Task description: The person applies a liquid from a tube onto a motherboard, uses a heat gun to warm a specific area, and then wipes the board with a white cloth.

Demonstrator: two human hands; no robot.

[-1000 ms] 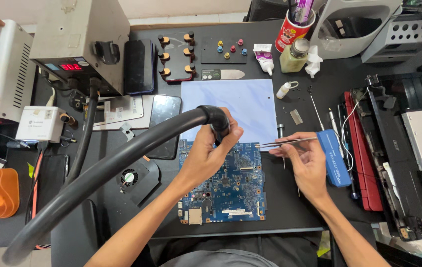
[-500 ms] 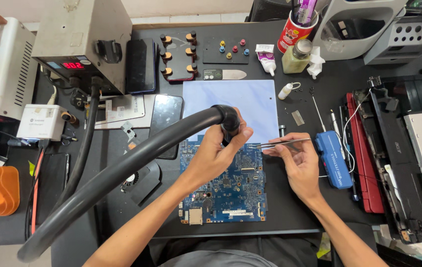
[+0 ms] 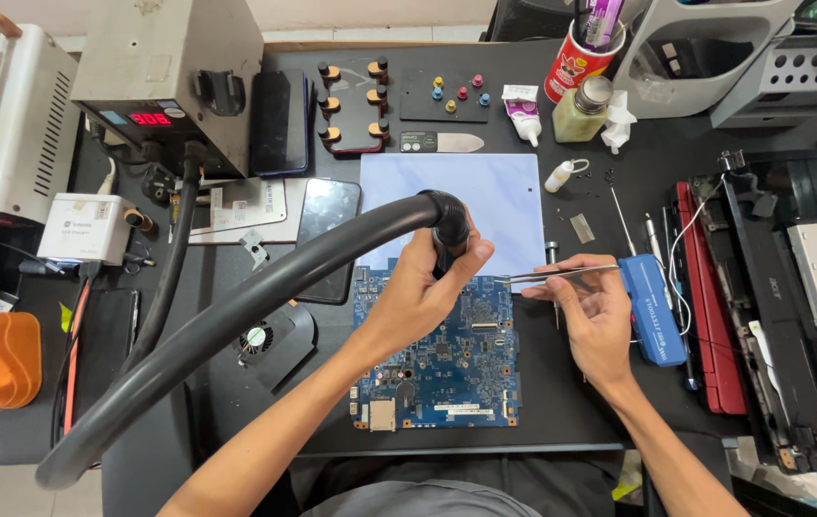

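On desk: 1 blue rectangular circuit board (image 3: 442, 359)
Left hand (image 3: 418, 292): closed around 1 black hot-air nozzle (image 3: 448, 230), shifted slightly right
Right hand (image 3: 595, 311): pinching 1 pair of thin metal tweezers (image 3: 547, 276), unmoved

A black workbench (image 3: 676, 163) carries the work. On it lie a blue circuit board (image 3: 447, 369), a pale blue mat (image 3: 504, 201), a cooling fan (image 3: 257, 340) and a dark phone (image 3: 325, 230). A grey rework station (image 3: 164, 77) stands at its back left

one circuit board (image 3: 437, 359), one tweezers (image 3: 561, 276), two hands (image 3: 418, 292)

Left hand (image 3: 423, 292) hides the hot-air nozzle tip.
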